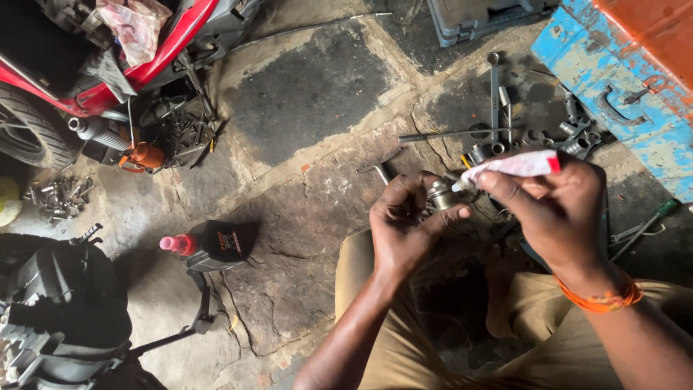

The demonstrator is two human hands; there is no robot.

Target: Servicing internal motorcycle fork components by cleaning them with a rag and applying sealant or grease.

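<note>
My left hand [404, 224] grips a small round metal part [440, 195] between thumb and fingers. My right hand [556, 209] holds a white squeeze tube with a red end [516, 165], its nozzle touching the metal part. An orange thread band circles my right wrist [603, 298]. Both hands hover above my knees in tan trousers, over a stone floor.
Wrenches, sockets and a long rod [498, 101] lie scattered on the floor ahead. A blue metal toolbox [613, 94] stands at the right, a grey case [476, 18] at the top. A black oil bottle with pink cap [213, 244], a red motorcycle [86, 65] and loose bolts [58, 196] are at left.
</note>
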